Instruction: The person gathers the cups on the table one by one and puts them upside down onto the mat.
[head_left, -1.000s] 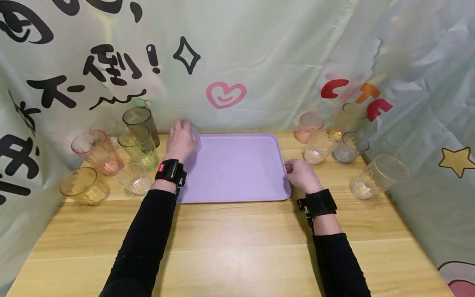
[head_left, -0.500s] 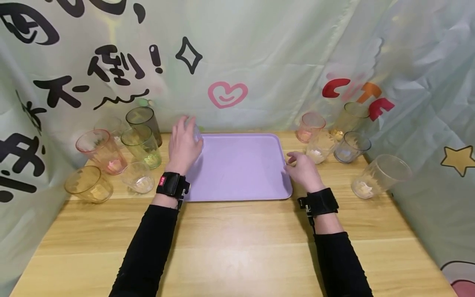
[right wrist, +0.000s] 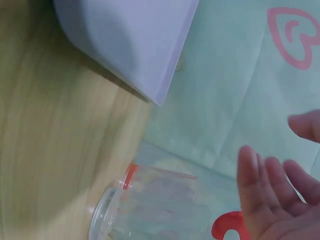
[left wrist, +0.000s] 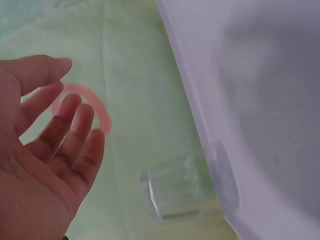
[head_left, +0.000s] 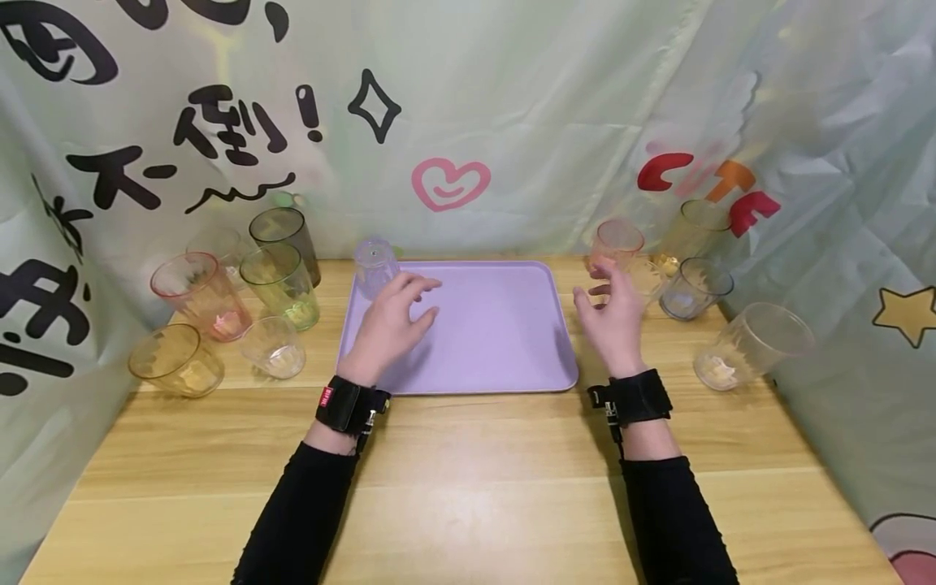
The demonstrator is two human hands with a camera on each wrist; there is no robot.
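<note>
A small clear glass [head_left: 374, 266] stands mouth down on the far left corner of the purple tray [head_left: 490, 325]; its wider rim meets the tray in the left wrist view. My left hand [head_left: 387, 329] hovers over the tray's left part, fingers loosely bent, apart from the glass and holding nothing. Beyond the tray's right edge my right hand [head_left: 616, 321] is raised, its fingers relaxed around nothing. Nearest to it are a pink-rimmed glass [head_left: 620, 236] and a clear glass [head_left: 650, 280], which the hand partly hides in the head view.
At the left stand several glasses, among them an amber one [head_left: 175, 361], a red-rimmed one [head_left: 201, 296] and a green one [head_left: 281, 288]. Farther right are a dark-rimmed glass [head_left: 695, 291], a tall yellowish one [head_left: 691, 236] and a tall clear one [head_left: 746, 349]. A printed curtain [head_left: 512, 97] hangs behind.
My left hand has let go of the clear glass and moved right and nearer over the tray. My right hand has left the tray's right edge and shifted right and forward, towards the glasses.
</note>
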